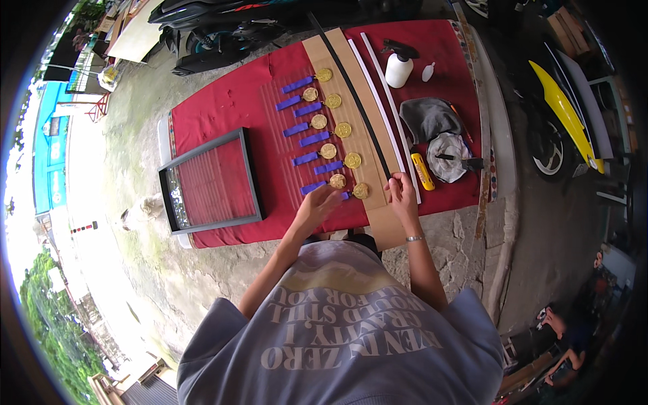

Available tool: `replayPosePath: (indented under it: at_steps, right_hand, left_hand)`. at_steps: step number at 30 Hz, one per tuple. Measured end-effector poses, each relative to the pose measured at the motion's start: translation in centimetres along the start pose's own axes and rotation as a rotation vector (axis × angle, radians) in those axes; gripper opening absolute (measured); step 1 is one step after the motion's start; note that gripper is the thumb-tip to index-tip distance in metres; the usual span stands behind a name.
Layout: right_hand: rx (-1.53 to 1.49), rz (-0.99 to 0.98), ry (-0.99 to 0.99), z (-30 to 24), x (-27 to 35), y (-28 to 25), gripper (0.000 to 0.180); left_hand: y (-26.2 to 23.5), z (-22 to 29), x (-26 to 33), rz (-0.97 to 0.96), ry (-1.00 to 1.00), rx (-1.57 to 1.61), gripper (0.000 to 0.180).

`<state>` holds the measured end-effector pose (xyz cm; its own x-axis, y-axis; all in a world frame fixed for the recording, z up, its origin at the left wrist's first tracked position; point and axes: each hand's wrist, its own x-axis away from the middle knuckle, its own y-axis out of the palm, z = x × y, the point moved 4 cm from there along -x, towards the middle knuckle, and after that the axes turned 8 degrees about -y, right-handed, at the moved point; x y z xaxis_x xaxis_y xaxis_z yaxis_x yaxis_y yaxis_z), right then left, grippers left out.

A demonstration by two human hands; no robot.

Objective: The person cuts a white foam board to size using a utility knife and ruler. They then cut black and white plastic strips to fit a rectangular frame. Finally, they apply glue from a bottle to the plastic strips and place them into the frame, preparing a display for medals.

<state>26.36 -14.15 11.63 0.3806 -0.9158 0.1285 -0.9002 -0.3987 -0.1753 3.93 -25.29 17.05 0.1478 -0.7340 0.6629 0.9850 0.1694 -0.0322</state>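
Note:
My right hand pinches the near end of a long black strip, which stretches away along a brown cardboard piece. My left hand is over the nearest medals, fingers extended and apart; whether it touches a ribbon is hidden. Several gold medals with short purple ribbons lie in two staggered columns, on what looks like a clear sheet. At the left, a black rectangular frame rests on the red cloth.
Right of the cardboard lie two white strips, a yellow-handled cutter, a grey cloth, a whitish rag and a white spray bottle. A motorcycle stands beyond the table; a yellow-panelled one is at right.

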Motion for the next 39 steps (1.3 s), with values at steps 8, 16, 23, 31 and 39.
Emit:
replayPosePath:
  at_steps: [8,16,23,31,39]
  right_hand:
    - [-0.296,0.037,-0.047,-6.5,1.8,4.2,0.016]
    - [0.178,0.280,-0.145,-4.8,0.8,-1.0,0.021]
    - [0.538,0.476,-0.163,0.7,-2.1,-13.6,0.017]
    - [1.053,0.058,-0.200,4.6,-4.1,-7.2,0.029]
    - [0.904,0.130,-0.022,9.3,-4.3,-8.7,0.041]
  left_hand:
    - [4.0,8.4,-2.4,0.077,0.324,0.168,0.029]
    - [-2.5,8.4,-0.6,0.417,0.382,0.286,0.015]
    - [-12.6,5.3,4.2,0.531,0.312,0.077,0.022]
    - [-14.3,0.8,7.1,0.620,0.293,0.119,0.019]
    - [-16.7,-3.1,10.3,0.771,0.182,-0.135,0.024]
